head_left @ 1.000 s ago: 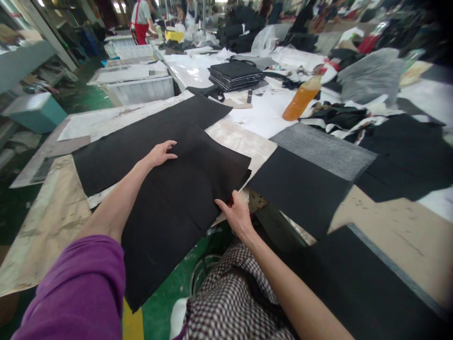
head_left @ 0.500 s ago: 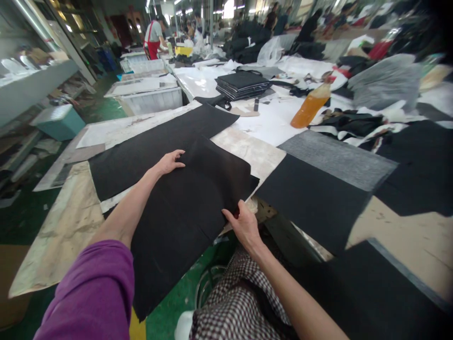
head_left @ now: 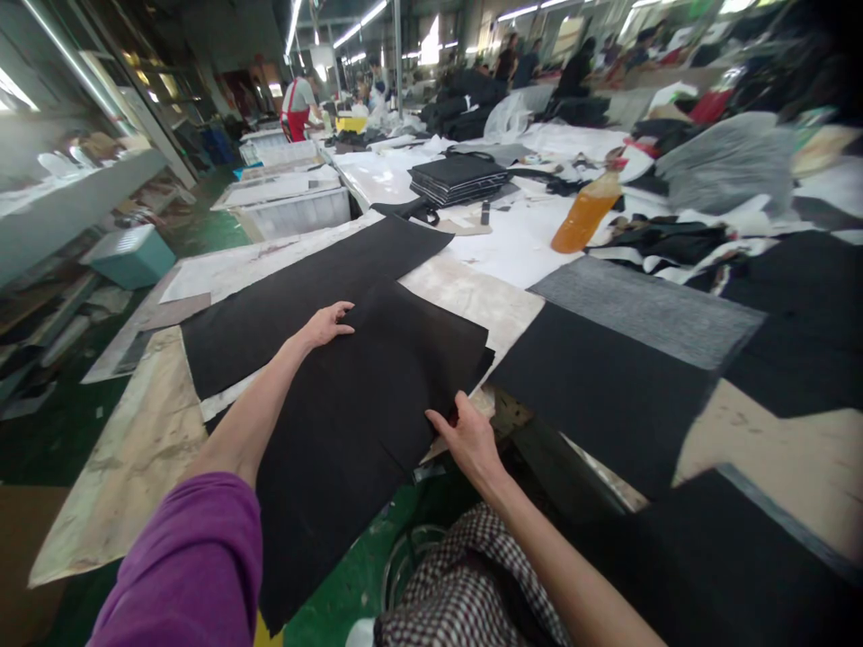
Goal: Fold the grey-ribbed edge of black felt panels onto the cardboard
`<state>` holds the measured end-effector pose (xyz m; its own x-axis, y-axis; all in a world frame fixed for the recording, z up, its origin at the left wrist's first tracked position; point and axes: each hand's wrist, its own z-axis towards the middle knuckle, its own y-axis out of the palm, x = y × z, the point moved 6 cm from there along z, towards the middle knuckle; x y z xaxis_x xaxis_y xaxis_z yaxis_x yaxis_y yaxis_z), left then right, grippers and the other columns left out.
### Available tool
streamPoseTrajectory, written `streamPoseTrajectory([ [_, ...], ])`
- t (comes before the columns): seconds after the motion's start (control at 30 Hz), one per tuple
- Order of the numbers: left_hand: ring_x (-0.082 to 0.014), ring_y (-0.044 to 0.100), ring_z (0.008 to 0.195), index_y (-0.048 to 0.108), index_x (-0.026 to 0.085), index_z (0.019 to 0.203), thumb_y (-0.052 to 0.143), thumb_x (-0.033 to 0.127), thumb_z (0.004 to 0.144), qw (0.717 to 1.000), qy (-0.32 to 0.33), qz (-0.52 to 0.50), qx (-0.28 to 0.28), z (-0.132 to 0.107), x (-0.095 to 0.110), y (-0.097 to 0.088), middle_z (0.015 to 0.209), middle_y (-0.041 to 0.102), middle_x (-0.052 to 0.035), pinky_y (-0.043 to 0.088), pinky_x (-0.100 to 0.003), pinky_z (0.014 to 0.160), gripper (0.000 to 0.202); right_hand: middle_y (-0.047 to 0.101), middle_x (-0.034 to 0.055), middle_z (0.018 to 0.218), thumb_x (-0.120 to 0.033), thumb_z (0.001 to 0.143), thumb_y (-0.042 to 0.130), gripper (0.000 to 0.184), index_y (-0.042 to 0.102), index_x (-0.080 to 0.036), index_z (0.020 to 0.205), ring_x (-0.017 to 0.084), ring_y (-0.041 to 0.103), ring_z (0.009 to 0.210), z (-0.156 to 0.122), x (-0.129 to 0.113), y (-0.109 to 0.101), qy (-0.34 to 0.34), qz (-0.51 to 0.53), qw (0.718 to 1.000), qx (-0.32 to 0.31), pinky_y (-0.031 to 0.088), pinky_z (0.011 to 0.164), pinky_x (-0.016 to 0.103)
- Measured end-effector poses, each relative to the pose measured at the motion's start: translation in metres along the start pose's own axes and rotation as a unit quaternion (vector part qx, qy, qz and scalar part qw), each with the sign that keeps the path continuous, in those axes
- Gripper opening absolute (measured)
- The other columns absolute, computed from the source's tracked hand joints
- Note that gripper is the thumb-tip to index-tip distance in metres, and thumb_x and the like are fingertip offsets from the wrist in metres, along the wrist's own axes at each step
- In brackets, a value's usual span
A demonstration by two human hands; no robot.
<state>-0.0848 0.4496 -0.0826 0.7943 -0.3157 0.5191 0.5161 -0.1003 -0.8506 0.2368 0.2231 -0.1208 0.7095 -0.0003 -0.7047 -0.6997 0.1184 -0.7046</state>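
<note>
A large black fabric sheet (head_left: 351, 404) lies at the table's near edge, its lower corner hanging over the floor. My left hand (head_left: 327, 325) rests on its upper left part, thumb and fingers apart. At the near right edge my right hand (head_left: 470, 438) grips the sheet, thumb on top and the other fingers partly hidden. Beneath and beyond it, another long black fabric piece (head_left: 270, 314) stretches across the table. To the right lies a black panel (head_left: 600, 386) with a grey strip (head_left: 647, 301) along its far side.
A bottle of orange liquid (head_left: 585, 216) stands on the table beyond the panels. Behind are a stack of black pieces (head_left: 458, 178), fabric scraps (head_left: 680, 235) and white bins (head_left: 297, 214). A person in a red apron (head_left: 295, 112) stands far back. A stool (head_left: 404, 557) is below.
The raised right-hand corner of the black sheet has settled flatter. Both hands keep nearly the same places on it. The whole view has shifted slightly.
</note>
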Motion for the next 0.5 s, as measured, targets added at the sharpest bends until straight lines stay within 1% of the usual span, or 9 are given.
streamPoseTrajectory([
  [0.07, -0.0260, 0.061, 0.116, 0.050, 0.020, 0.136, 0.075, 0.035, 0.076, 1.000, -0.003, 0.013, 0.000, -0.002, 0.003, 0.000, 0.118, 0.066, -0.0109, 0.047, -0.039, 0.099, 0.067, 0.053, -0.0024, 0.067, -0.046, 0.085, 0.060, 0.027, 0.047, -0.024, 0.088, 0.020, 0.054, 0.062, 0.000, -0.001, 0.000, 0.009, -0.014, 1.000, -0.008, 0.034, 0.057, 0.029],
  [0.13, -0.0250, 0.062, 0.112, 0.050, 0.021, 0.136, 0.074, 0.034, 0.077, 1.000, -0.004, 0.030, 0.000, -0.006, 0.009, -0.001, 0.117, 0.065, -0.0098, 0.047, -0.039, 0.098, 0.065, 0.060, 0.0012, 0.075, -0.045, 0.086, 0.060, 0.028, 0.051, -0.022, 0.099, 0.023, 0.058, 0.068, -0.001, -0.002, -0.002, 0.018, -0.027, 0.999, -0.012, 0.038, 0.058, 0.031],
  [0.2, -0.0255, 0.060, 0.112, 0.046, 0.023, 0.139, 0.074, 0.031, 0.078, 0.999, -0.002, 0.051, 0.007, -0.012, 0.021, -0.003, 0.119, 0.063, -0.0094, 0.045, -0.041, 0.100, 0.068, 0.065, 0.0085, 0.097, -0.044, 0.085, 0.061, 0.043, 0.049, -0.020, 0.119, 0.028, 0.062, 0.083, -0.002, -0.005, -0.006, 0.016, -0.031, 0.999, 0.005, 0.044, 0.063, 0.034],
  [0.23, -0.0269, 0.056, 0.117, 0.043, 0.024, 0.142, 0.074, 0.030, 0.077, 0.998, -0.002, 0.060, 0.016, -0.015, 0.029, -0.004, 0.123, 0.060, -0.0101, 0.043, -0.043, 0.102, 0.072, 0.063, 0.0125, 0.111, -0.044, 0.085, 0.061, 0.055, 0.043, -0.019, 0.130, 0.030, 0.062, 0.093, -0.002, -0.007, -0.008, 0.012, -0.029, 0.999, 0.020, 0.047, 0.067, 0.036],
  [0.27, -0.0292, 0.051, 0.122, 0.038, 0.024, 0.145, 0.075, 0.028, 0.077, 0.997, 0.000, 0.075, 0.030, -0.019, 0.038, -0.007, 0.129, 0.056, -0.0111, 0.039, -0.046, 0.105, 0.077, 0.058, 0.0159, 0.124, -0.044, 0.084, 0.061, 0.067, 0.035, -0.019, 0.140, 0.033, 0.060, 0.102, -0.002, -0.009, -0.011, 0.009, -0.026, 0.999, 0.036, 0.049, 0.071, 0.039],
  [0.33, -0.0342, 0.039, 0.132, 0.034, 0.024, 0.147, 0.074, 0.022, 0.077, 0.991, 0.011, 0.114, 0.067, -0.026, 0.062, -0.011, 0.139, 0.047, -0.0137, 0.031, -0.053, 0.109, 0.081, 0.045, 0.0204, 0.139, -0.045, 0.083, 0.062, 0.085, 0.019, -0.017, 0.150, 0.037, 0.054, 0.116, -0.003, -0.011, -0.017, 0.007, -0.023, 0.998, 0.064, 0.052, 0.077, 0.044],
  [0.37, -0.0360, 0.034, 0.134, 0.035, 0.024, 0.146, 0.071, 0.018, 0.079, 0.987, 0.020, 0.134, 0.084, -0.030, 0.077, -0.012, 0.141, 0.044, -0.0147, 0.026, -0.056, 0.111, 0.076, 0.041, 0.0220, 0.142, -0.046, 0.083, 0.062, 0.089, 0.014, -0.016, 0.152, 0.038, 0.051, 0.120, -0.004, -0.012, -0.020, 0.005, -0.023, 0.997, 0.075, 0.053, 0.080, 0.046],
  [0.43, -0.0377, 0.029, 0.136, 0.042, 0.021, 0.141, 0.058, 0.011, 0.086, 0.980, 0.045, 0.163, 0.105, -0.038, 0.112, -0.010, 0.142, 0.041, -0.0166, 0.020, -0.061, 0.112, 0.058, 0.036, 0.0243, 0.144, -0.049, 0.085, 0.060, 0.091, 0.012, -0.013, 0.153, 0.040, 0.045, 0.127, -0.007, -0.014, -0.029, -0.012, -0.024, 0.994, 0.103, 0.051, 0.088, 0.050],
  [0.5, -0.0370, 0.028, 0.136, 0.047, 0.020, 0.136, 0.043, 0.009, 0.092, 0.977, 0.073, 0.169, 0.111, -0.046, 0.152, 0.000, 0.142, 0.040, -0.0170, 0.018, -0.063, 0.111, 0.046, 0.033, 0.0251, 0.146, -0.051, 0.088, 0.056, 0.086, 0.015, -0.011, 0.152, 0.039, 0.038, 0.133, -0.013, -0.017, -0.043, -0.053, -0.021, 0.990, 0.131, 0.047, 0.098, 0.053],
])
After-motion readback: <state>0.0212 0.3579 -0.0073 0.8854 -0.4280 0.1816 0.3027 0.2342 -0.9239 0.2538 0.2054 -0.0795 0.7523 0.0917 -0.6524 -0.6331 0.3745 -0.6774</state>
